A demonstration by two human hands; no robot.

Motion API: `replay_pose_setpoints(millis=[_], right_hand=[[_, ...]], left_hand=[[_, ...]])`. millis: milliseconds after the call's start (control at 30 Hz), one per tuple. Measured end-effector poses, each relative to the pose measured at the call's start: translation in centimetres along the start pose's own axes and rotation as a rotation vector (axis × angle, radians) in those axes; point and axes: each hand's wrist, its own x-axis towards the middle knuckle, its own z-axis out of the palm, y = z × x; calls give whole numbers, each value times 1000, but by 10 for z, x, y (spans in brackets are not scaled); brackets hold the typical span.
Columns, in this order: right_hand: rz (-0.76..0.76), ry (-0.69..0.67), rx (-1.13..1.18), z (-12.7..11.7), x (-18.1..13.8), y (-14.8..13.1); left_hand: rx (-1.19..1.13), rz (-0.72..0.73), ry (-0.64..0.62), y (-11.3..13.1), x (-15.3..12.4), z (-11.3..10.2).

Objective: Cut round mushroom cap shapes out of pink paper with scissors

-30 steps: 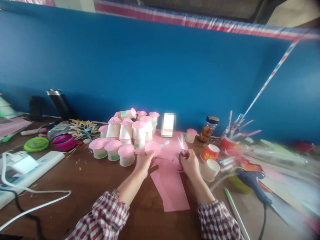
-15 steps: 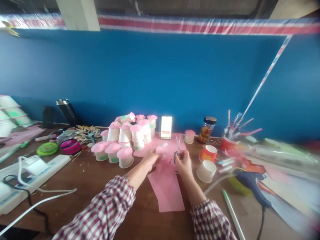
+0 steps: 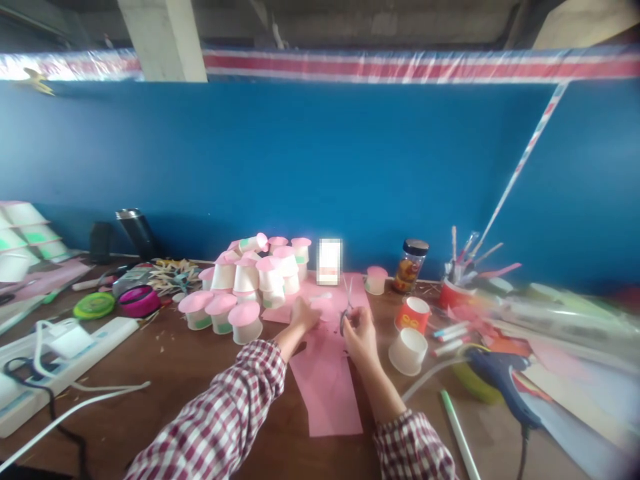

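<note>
Landmark: pink paper [image 3: 335, 403], overlapping pieces lying flat on the tabletop.
Tabletop: brown [image 3: 200, 390], scattered with small pale scraps left of the pink paper.
Right hand: over the right edge of the pink paper [image 3: 361, 337], gripping scissors [image 3: 349, 305], blades spread and pointing away from the person.
Left hand: over the left edge of the pink paper [image 3: 301, 319], fingers beside a round pink piece [image 3: 323, 307]; whether they pinch it, cannot tell.
Cups, pink-topped: grouped left of the pink paper [image 3: 246, 327], some stacked; one more at its far right corner [image 3: 376, 281].
Cups, plain: one red [image 3: 414, 313], one white [image 3: 409, 352], right of the pink paper.
Jar: dark-lidded [image 3: 411, 268], beyond the red cup, right of the pink paper.
Glue gun: dark blue [image 3: 500, 373], well right of the pink paper.
Power strip: white [image 3: 107, 343], well left of the pink paper.
Room: blue panel [image 3: 330, 160] behind the pink paper, red-and-white striped band [image 3: 400, 67] along its top, pale pillar [image 3: 163, 40] above.
</note>
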Motion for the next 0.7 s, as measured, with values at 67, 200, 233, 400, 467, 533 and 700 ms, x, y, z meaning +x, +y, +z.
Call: replay_pose_setpoints(millis=[67,200,233,400,467,533,700], right_hand=[[8,-1,11,-1,0,-2],[22,-11,56,0,-1,-1],[19,-14,59,0,-1,0],[9,-23,49,0,-1,1],[6,-21,54,0,-1,1],[4,-19,58,0,-1,1],[8,-19,68,0,-1,-2]], left_hand=[[129,32,67,3,0,-2],[305,130,116,3,2,-6],[370,182,130,2,2,-6],[700,458,136,-1,9,-7],[726,465,87,-2,14,-5],[721,439,65,-3,20,-2],[676,395,58,-5,34,2]])
